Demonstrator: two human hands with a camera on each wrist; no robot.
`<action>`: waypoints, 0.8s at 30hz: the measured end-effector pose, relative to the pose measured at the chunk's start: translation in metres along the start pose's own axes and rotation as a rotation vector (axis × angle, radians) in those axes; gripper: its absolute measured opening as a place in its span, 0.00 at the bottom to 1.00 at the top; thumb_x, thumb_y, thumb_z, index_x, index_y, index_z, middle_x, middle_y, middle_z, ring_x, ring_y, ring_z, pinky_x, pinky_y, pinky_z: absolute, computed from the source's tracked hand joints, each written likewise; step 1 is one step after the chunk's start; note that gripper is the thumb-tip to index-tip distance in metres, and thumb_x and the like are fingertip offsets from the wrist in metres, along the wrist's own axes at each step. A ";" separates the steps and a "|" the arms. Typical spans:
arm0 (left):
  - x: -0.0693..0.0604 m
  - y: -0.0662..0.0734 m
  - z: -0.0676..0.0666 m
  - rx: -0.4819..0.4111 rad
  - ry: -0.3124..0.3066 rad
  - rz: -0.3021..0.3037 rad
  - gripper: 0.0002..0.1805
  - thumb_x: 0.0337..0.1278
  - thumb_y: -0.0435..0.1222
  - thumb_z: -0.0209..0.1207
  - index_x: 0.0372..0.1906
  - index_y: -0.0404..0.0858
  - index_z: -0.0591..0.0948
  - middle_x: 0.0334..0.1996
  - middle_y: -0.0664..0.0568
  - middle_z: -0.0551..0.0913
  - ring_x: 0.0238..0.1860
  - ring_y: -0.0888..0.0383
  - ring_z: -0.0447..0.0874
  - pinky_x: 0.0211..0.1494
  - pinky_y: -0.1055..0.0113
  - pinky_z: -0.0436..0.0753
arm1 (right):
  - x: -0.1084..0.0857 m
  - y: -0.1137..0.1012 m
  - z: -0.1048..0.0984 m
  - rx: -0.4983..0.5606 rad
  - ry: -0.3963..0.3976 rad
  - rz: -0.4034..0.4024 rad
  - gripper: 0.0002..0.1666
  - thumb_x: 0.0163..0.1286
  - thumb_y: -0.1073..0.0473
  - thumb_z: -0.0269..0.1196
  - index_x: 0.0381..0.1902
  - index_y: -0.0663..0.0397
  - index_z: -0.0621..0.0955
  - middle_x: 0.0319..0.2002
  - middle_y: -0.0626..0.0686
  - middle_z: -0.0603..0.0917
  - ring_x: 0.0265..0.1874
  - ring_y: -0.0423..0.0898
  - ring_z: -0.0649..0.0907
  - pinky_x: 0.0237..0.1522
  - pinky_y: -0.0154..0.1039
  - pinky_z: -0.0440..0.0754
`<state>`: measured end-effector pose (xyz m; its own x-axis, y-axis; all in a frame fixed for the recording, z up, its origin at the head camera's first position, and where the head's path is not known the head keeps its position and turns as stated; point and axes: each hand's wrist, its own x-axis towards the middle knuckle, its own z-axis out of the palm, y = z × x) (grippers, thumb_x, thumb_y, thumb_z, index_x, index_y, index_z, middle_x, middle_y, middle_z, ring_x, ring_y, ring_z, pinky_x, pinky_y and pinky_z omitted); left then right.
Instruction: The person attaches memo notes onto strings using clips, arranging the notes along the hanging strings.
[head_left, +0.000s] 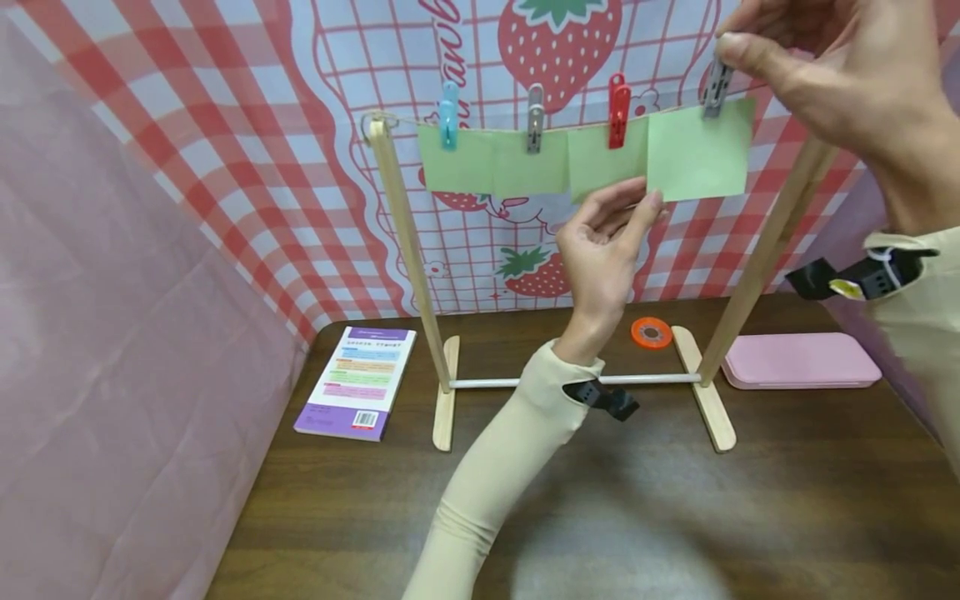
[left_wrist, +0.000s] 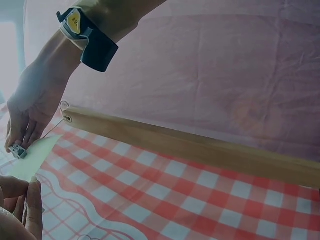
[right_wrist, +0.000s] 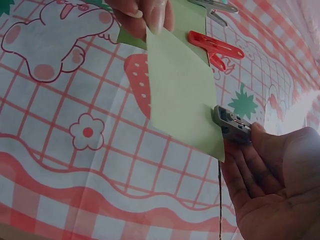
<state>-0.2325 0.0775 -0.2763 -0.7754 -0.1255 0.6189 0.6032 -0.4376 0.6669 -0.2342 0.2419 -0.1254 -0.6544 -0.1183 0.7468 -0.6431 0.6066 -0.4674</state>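
My right hand point(head_left: 847, 75) pinches a grey clothespin point(head_left: 717, 87) at the top edge of the rightmost green paper square point(head_left: 697, 158). In the right wrist view the jaws of that clothespin point(right_wrist: 232, 124) sit over the paper's edge at the string. With thumb and fingers my left hand point(head_left: 603, 242) pinches the same paper's lower left corner. Three more green papers hang to the left, held on the string by a blue clothespin point(head_left: 448, 115), another grey clothespin point(head_left: 535, 118) and a red clothespin point(head_left: 618, 111).
The string runs between two wooden posts point(head_left: 405, 242) with flat feet and a white crossbar point(head_left: 480, 383). On the brown table point(head_left: 337, 517) lie a purple and white book point(head_left: 360, 379), an orange disc point(head_left: 651, 332) and a pink case point(head_left: 802, 360). Behind hangs a strawberry-patterned cloth point(head_left: 247, 150).
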 end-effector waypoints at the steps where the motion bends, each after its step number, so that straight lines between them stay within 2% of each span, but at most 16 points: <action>1: 0.000 0.000 0.000 0.005 0.001 -0.001 0.15 0.63 0.23 0.65 0.53 0.19 0.81 0.49 0.23 0.84 0.39 0.73 0.87 0.52 0.67 0.91 | 0.000 0.000 0.000 0.002 -0.001 -0.004 0.10 0.73 0.61 0.67 0.49 0.45 0.89 0.36 0.24 0.84 0.33 0.27 0.80 0.39 0.24 0.71; 6: 0.001 0.001 0.002 0.011 0.008 0.003 0.15 0.63 0.23 0.65 0.52 0.19 0.82 0.49 0.23 0.84 0.39 0.73 0.86 0.52 0.69 0.91 | -0.002 -0.001 0.001 -0.026 -0.007 -0.029 0.08 0.72 0.62 0.68 0.46 0.46 0.90 0.35 0.23 0.83 0.33 0.26 0.81 0.39 0.22 0.74; 13: 0.002 0.001 0.004 0.001 -0.003 0.010 0.15 0.63 0.22 0.65 0.53 0.19 0.82 0.50 0.23 0.84 0.39 0.73 0.87 0.49 0.74 0.89 | -0.006 -0.001 -0.001 -0.044 -0.020 -0.025 0.12 0.72 0.63 0.67 0.51 0.55 0.89 0.39 0.24 0.83 0.38 0.26 0.83 0.45 0.19 0.77; 18: 0.002 0.001 0.005 -0.009 -0.004 0.009 0.15 0.63 0.21 0.65 0.53 0.19 0.81 0.49 0.22 0.84 0.39 0.72 0.87 0.50 0.73 0.90 | -0.009 0.000 -0.003 -0.050 -0.060 0.010 0.15 0.73 0.61 0.67 0.56 0.52 0.87 0.42 0.25 0.83 0.39 0.29 0.82 0.47 0.18 0.77; 24: 0.002 0.002 0.006 -0.019 0.001 0.004 0.15 0.63 0.21 0.64 0.53 0.19 0.81 0.49 0.22 0.84 0.38 0.72 0.87 0.50 0.74 0.89 | -0.009 0.001 -0.005 -0.077 -0.092 0.018 0.18 0.74 0.58 0.67 0.60 0.49 0.85 0.44 0.24 0.81 0.43 0.29 0.81 0.54 0.17 0.77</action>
<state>-0.2317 0.0815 -0.2717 -0.7733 -0.1277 0.6210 0.6023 -0.4538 0.6567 -0.2265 0.2479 -0.1302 -0.7016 -0.1768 0.6902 -0.6010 0.6673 -0.4399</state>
